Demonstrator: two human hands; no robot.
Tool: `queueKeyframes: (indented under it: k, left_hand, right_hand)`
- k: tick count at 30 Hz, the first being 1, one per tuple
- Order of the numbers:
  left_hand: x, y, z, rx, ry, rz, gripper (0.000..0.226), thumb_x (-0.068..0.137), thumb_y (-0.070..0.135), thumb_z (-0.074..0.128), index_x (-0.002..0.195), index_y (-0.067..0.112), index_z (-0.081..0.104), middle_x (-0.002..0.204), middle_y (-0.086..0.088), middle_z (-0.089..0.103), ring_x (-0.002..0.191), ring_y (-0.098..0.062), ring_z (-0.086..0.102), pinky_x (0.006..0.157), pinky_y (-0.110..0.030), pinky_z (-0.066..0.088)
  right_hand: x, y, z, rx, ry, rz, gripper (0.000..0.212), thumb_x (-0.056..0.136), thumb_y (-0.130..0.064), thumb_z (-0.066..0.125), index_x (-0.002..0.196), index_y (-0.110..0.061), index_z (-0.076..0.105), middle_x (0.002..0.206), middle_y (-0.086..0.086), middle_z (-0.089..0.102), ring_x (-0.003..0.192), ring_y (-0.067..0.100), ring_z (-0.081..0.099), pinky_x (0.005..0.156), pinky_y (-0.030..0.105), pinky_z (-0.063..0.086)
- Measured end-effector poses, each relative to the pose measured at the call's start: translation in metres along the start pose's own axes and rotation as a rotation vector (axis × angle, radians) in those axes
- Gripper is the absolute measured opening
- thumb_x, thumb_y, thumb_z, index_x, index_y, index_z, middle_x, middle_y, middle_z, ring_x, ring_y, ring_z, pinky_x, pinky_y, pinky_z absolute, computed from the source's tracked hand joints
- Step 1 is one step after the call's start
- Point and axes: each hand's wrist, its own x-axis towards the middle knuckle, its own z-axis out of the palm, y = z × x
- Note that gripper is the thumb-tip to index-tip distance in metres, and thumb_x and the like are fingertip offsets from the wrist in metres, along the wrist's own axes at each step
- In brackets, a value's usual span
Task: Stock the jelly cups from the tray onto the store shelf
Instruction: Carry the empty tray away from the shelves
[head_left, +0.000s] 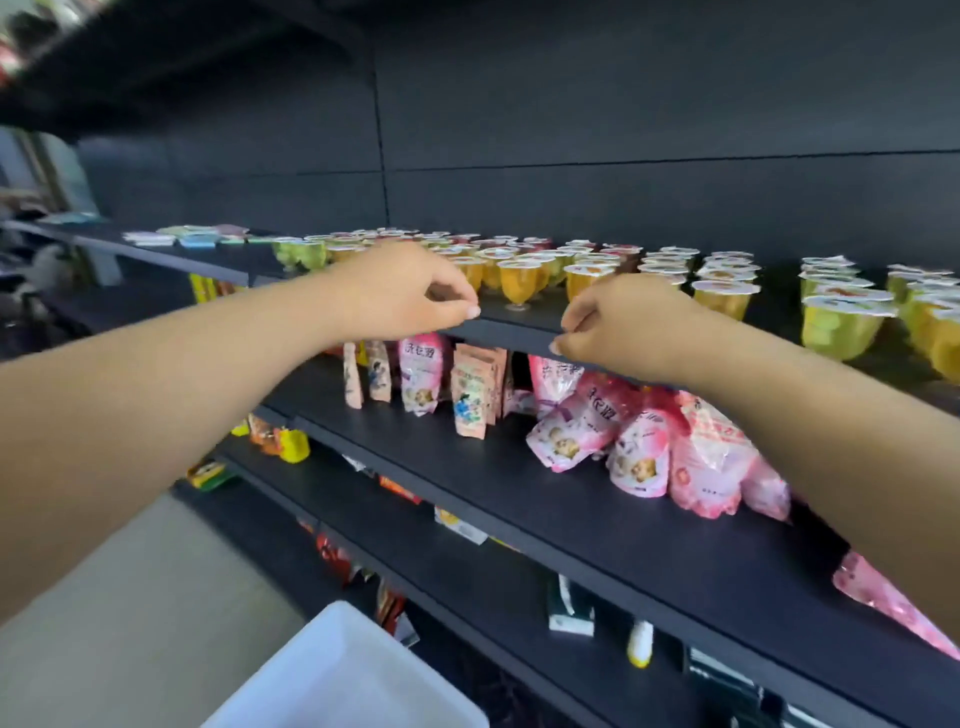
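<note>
My left hand and right hand, fingers curled and empty, hover at the shelf edge; careless withdrawal could topple the stemmed jelly cups standing there.

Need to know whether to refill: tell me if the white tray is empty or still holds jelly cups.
Cannot tell for the whole white tray: the visible part holds no jelly cups, but the frame edge cuts off the rest.

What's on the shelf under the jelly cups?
Under the jelly cups: pink snack bags and small upright pouches. The right arm covers some bags.
</note>
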Motion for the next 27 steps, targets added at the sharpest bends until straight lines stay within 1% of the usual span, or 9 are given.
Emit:
queueKeyframes:
  k: [3, 5, 7, 10, 14, 18, 21, 24, 27]
  left_hand:
    - [-0.04, -0.034, 0.015, -0.008, -0.079, -0.098, 0.027, 0.091, 0.033, 0.051, 0.109, 0.022, 0.067, 0.105, 0.009, 0.065, 0.1, -0.011, 0.058, 0.087, -0.021, 0.04]
    - [-0.062, -0.05, 0.029, -0.006, -0.104, -0.14, 0.029, 0.091, 0.034, 0.051, 0.112, 0.021, 0.066, 0.113, 0.006, 0.066, 0.105, -0.013, 0.059, 0.088, -0.019, 0.039]
    - [-0.087, -0.064, 0.046, 0.0, -0.118, -0.203, 0.03, 0.093, 0.032, 0.051, 0.115, 0.019, 0.065, 0.119, 0.004, 0.064, 0.108, -0.013, 0.056, 0.079, -0.012, 0.031]
    - [-0.126, -0.079, 0.076, -0.034, -0.137, -0.329, 0.03, 0.093, 0.03, 0.05, 0.115, 0.014, 0.064, 0.119, 0.002, 0.064, 0.11, -0.014, 0.056, 0.085, -0.018, 0.035]
    - [-0.188, -0.1, 0.123, -0.116, -0.25, -0.534, 0.032, 0.094, 0.03, 0.049, 0.116, 0.011, 0.063, 0.12, -0.002, 0.064, 0.111, -0.017, 0.057, 0.09, -0.021, 0.036]
    - [-0.233, -0.115, 0.161, -0.188, -0.35, -0.661, 0.033, 0.096, 0.031, 0.045, 0.116, 0.011, 0.062, 0.124, -0.004, 0.061, 0.116, -0.02, 0.053, 0.096, -0.022, 0.035]
    - [-0.258, -0.133, 0.188, -0.31, -0.336, -0.769, 0.026, 0.094, 0.028, 0.048, 0.109, 0.014, 0.065, 0.119, -0.002, 0.063, 0.112, -0.017, 0.053, 0.087, -0.017, 0.033]
    - [-0.274, -0.169, 0.217, -0.322, -0.442, -0.78, 0.027, 0.095, 0.029, 0.047, 0.111, 0.016, 0.064, 0.121, 0.0, 0.061, 0.113, -0.017, 0.052, 0.091, -0.021, 0.035]
    - [-0.283, -0.215, 0.247, -0.326, -0.522, -0.764, 0.03, 0.095, 0.031, 0.047, 0.113, 0.015, 0.063, 0.12, -0.001, 0.061, 0.111, -0.018, 0.052, 0.089, -0.021, 0.035]
  right_hand:
    - [-0.003, -0.033, 0.038, 0.039, -0.114, -0.06, 0.037, 0.092, -0.036, 0.05, 0.113, -0.008, 0.062, 0.121, 0.007, 0.061, 0.113, 0.024, 0.053, 0.095, 0.032, 0.042]
    - [-0.004, -0.049, 0.064, 0.075, -0.176, -0.07, 0.037, 0.091, -0.035, 0.052, 0.111, -0.007, 0.064, 0.121, 0.008, 0.06, 0.112, 0.025, 0.054, 0.094, 0.033, 0.043]
    - [-0.005, -0.063, 0.094, 0.122, -0.249, -0.064, 0.037, 0.091, -0.036, 0.053, 0.109, -0.006, 0.065, 0.117, 0.01, 0.061, 0.109, 0.026, 0.055, 0.092, 0.034, 0.046]
    - [-0.011, -0.076, 0.136, 0.159, -0.358, -0.063, 0.038, 0.092, -0.039, 0.05, 0.111, -0.008, 0.062, 0.117, 0.01, 0.059, 0.108, 0.027, 0.054, 0.088, 0.033, 0.046]
    - [-0.021, -0.086, 0.186, 0.227, -0.459, -0.039, 0.035, 0.092, -0.039, 0.049, 0.098, -0.006, 0.06, 0.104, 0.009, 0.06, 0.102, 0.028, 0.057, 0.082, 0.032, 0.046]
    - [-0.033, -0.096, 0.228, 0.166, -0.549, -0.029, 0.037, 0.094, -0.04, 0.044, 0.085, -0.007, 0.059, 0.096, 0.014, 0.061, 0.09, 0.029, 0.055, 0.072, 0.03, 0.041]
    - [-0.037, -0.101, 0.265, 0.164, -0.609, 0.036, 0.037, 0.093, -0.041, 0.044, 0.082, -0.009, 0.057, 0.081, 0.008, 0.052, 0.083, 0.025, 0.051, 0.072, 0.031, 0.041]
    - [-0.038, -0.105, 0.303, 0.155, -0.677, 0.125, 0.037, 0.094, -0.041, 0.042, 0.077, -0.01, 0.05, 0.077, 0.006, 0.046, 0.077, 0.023, 0.05, 0.064, 0.03, 0.037]
    - [-0.035, -0.106, 0.34, 0.155, -0.706, 0.261, 0.043, 0.093, -0.039, 0.045, 0.061, -0.012, 0.04, 0.064, 0.005, 0.043, 0.06, 0.018, 0.043, 0.051, 0.028, 0.03]
